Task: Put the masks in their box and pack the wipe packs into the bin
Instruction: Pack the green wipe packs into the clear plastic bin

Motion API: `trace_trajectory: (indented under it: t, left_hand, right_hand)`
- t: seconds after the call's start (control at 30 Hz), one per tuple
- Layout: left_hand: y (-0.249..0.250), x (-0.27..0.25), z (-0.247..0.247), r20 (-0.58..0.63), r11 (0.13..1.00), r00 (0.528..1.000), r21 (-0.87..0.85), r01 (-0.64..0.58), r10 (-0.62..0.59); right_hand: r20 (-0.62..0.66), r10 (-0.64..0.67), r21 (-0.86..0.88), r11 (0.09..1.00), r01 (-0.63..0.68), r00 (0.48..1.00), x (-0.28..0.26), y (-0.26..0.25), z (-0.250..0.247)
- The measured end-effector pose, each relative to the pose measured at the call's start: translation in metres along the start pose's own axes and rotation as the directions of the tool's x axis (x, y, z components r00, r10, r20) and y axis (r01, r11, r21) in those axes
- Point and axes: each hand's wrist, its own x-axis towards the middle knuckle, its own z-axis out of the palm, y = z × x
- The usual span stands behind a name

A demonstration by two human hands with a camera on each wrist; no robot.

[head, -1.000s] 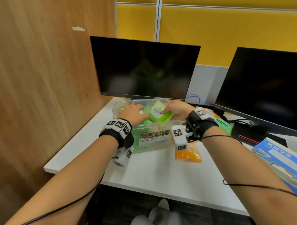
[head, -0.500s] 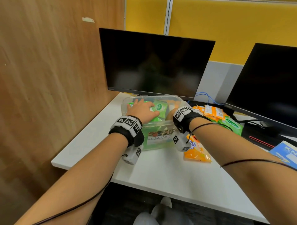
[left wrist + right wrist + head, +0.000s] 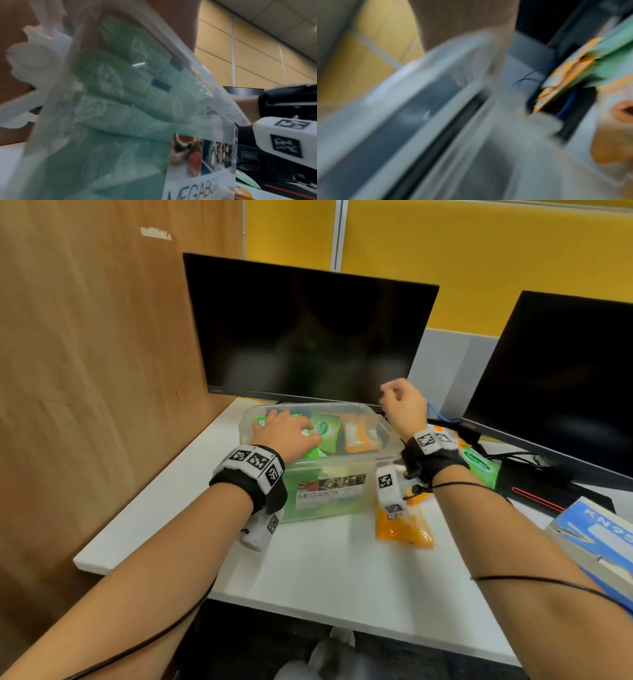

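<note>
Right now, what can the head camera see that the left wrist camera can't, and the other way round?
Only the head view shows the left hand resting on green wipe packs, the raised right hand and the orange pack on the desk. Only the left wrist view shows the ceiling. Both show the clear plastic MEGABOX bin.

White desk [image 3: 342, 570]: bears a dark monitor [image 3: 308, 337] at its rear. A second dark monitor [image 3: 561, 378] stands right of the first; blue cable [image 3: 442, 416] lies between them. Wooden partition [image 3: 85, 371] bounds the desk's left; yellow panels [image 3: 479, 258] rise behind it.
</note>
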Motion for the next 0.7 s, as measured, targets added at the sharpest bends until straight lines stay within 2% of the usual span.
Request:
trace_trajectory:
  t: [0.07, 0.1, 0.2, 0.3, 0.33, 0.4, 0.43, 0.47, 0.63, 0.7]
  left_hand:
    - [0.0, 0.003, 0.001, -0.003, 1.0, 1.0, 0.003, -0.004, 0.004]
    - [0.001, 0.005, 0.002, -0.001, 1.0, 1.0, 0.007, -0.004, 0.004]
    - [0.0, 0.01, 0.004, 0.004, 1.0, 1.0, 0.027, -0.005, 0.005]
    - [0.001, 0.015, 0.006, 0.002, 0.999, 1.0, 0.049, -0.016, 0.015]
    - [0.002, 0.016, 0.006, 0.002, 0.998, 1.0, 0.058, -0.016, 0.016]
    - [0.002, 0.02, 0.008, 0.002, 0.997, 1.0, 0.071, -0.021, 0.021]
    - [0.002, 0.022, 0.009, 0.002, 0.997, 1.0, 0.073, -0.022, 0.022]
    - [0.001, 0.023, 0.01, 0.002, 0.997, 1.0, 0.074, -0.022, 0.022]
    - [0.004, 0.028, 0.011, 0.005, 0.996, 1.0, 0.086, -0.015, 0.015]
    - [0.005, 0.028, 0.011, 0.002, 0.996, 1.0, 0.089, -0.016, 0.016]
  right_hand:
    - [-0.085, 0.222, -0.046, 0.973, -0.226, 0.971, 0.016, 0.037, -0.022]
    - [-0.081, 0.324, -0.15, 0.931, -0.332, 0.943, 0.021, 0.058, -0.031]
    - [-0.059, 0.496, -0.468, 0.753, -0.463, 0.866, 0.024, 0.113, -0.049]
    - [0.01, 0.557, -0.703, 0.595, -0.39, 0.831, 0.035, 0.167, -0.055]
    - [0.023, 0.554, -0.742, 0.567, -0.357, 0.832, 0.043, 0.189, -0.055]
    - [0.052, 0.507, -0.766, 0.573, -0.291, 0.86, 0.076, 0.252, -0.05]
    - [0.08, 0.451, -0.745, 0.62, -0.247, 0.889, 0.101, 0.294, -0.043]
    - [0.11, 0.45, -0.732, 0.64, -0.234, 0.886, 0.114, 0.31, -0.039]
    - [0.025, 0.517, -0.788, 0.537, -0.301, 0.856, 0.061, 0.213, -0.033]
    - [0.036, 0.525, -0.789, 0.537, -0.298, 0.851, 0.059, 0.195, -0.033]
